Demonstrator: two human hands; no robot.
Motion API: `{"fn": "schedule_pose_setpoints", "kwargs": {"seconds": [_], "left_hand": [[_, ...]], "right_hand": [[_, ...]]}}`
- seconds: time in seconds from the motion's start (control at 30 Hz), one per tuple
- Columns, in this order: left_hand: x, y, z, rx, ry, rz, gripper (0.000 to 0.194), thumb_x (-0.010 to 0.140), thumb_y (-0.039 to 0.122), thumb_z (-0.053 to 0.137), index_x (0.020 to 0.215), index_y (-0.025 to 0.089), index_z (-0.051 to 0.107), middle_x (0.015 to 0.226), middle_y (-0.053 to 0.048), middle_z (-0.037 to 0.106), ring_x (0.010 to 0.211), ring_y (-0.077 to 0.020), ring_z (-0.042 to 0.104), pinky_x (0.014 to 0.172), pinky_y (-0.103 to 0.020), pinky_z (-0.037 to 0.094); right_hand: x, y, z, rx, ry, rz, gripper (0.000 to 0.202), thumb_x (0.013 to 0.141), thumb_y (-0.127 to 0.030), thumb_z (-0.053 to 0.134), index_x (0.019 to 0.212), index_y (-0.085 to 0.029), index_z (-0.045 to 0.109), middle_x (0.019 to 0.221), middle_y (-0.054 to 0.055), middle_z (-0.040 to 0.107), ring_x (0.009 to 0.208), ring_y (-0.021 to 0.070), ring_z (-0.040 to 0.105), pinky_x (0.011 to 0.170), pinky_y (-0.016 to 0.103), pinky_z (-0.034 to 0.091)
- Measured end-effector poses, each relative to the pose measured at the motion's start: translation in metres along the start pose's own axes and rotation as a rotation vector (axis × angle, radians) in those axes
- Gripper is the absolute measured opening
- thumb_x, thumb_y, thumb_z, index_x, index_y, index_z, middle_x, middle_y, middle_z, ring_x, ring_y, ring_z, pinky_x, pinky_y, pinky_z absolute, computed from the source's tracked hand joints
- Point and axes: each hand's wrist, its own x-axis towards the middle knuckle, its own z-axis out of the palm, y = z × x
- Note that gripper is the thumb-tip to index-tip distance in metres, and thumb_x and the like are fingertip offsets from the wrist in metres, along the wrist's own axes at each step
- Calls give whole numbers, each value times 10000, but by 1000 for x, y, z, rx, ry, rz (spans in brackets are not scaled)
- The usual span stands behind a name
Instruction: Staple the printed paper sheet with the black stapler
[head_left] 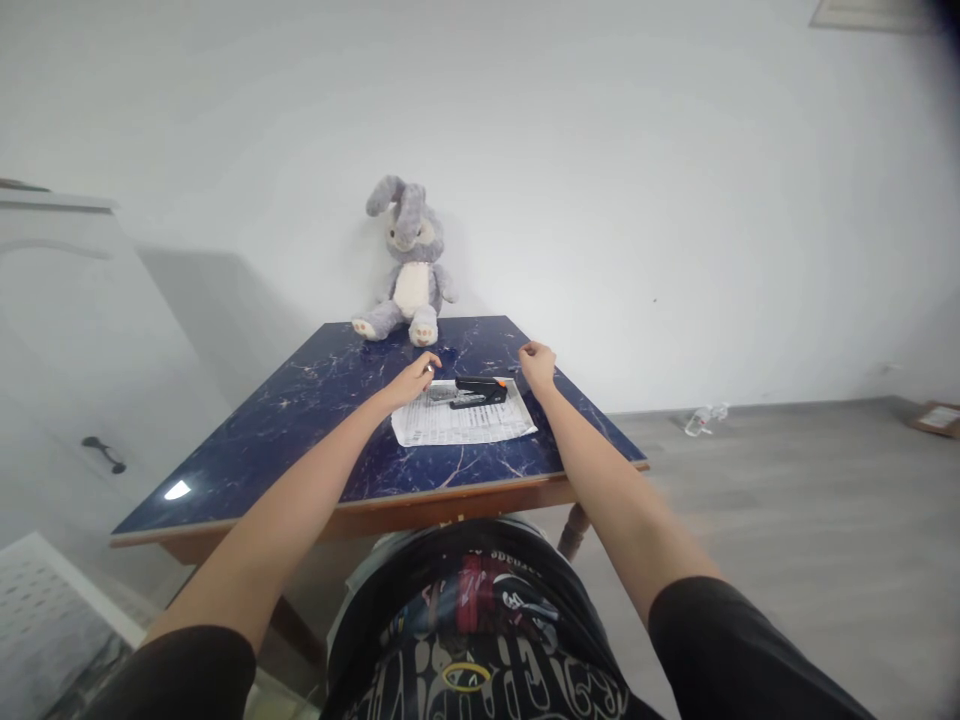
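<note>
A black stapler (pixel 480 392) with an orange patch at its right end lies on a printed sheet of paper (pixel 457 428). Beside its left end is a small clear or greyish thing (pixel 441 393) whose kind I cannot make out. My left hand (pixel 412 381) is at the paper's upper left corner, its fingers loosely bent and apart. A small shiny spot shows at those fingers, perhaps a ring. To the right of the stapler, near the table's right edge, my right hand (pixel 538 366) has its fingers curled together; whatever they may hold is hidden.
The blue marbled table (pixel 277 430) has a brown wooden edge. A grey plush rabbit (pixel 412 270) sits at its back against the wall. On the left stands a white cabinet (pixel 67 370). Clear plastic (pixel 705 419) and a brown box (pixel 937 418) lie on the floor at right.
</note>
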Motion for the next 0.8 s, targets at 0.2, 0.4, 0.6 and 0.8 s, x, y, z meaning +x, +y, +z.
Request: {"fn": "schedule_pose_setpoints", "kwargs": {"seconds": [0.2, 0.4, 0.6, 0.8], "left_hand": [[3, -4, 1, -4, 50, 23, 248, 794, 287, 664, 986, 216, 524, 804, 44, 548, 634, -110, 503, 662, -254, 412], [-1, 7, -1, -2, -2, 31, 259, 815, 301, 631, 1056, 206, 612, 801, 30, 561, 634, -121, 506, 643, -253, 414], [-3, 16, 0, 59, -9, 2, 226, 866, 351, 585, 952, 184, 710, 652, 12, 574, 630, -159, 535, 649, -279, 440], [-1, 12, -2, 134, -41, 74, 233, 830, 323, 651, 968, 163, 749, 766, -19, 661, 685, -160, 563, 709, -289, 474]], "right_hand": [[-2, -2, -2, -9, -8, 19, 212, 761, -230, 529, 789, -180, 733, 759, 80, 752, 780, 248, 695, 778, 308, 535], [-3, -2, -1, -8, -37, -1, 213, 753, -241, 528, 777, -179, 730, 780, 79, 760, 788, 248, 694, 808, 324, 534], [-1, -2, 2, -1, -67, -29, 220, 744, -256, 522, 757, -177, 728, 763, 85, 763, 765, 254, 690, 793, 336, 539], [-1, 1, 4, -4, -83, -40, 224, 732, -272, 531, 752, -181, 735, 749, 77, 761, 756, 249, 684, 785, 331, 544]]}}
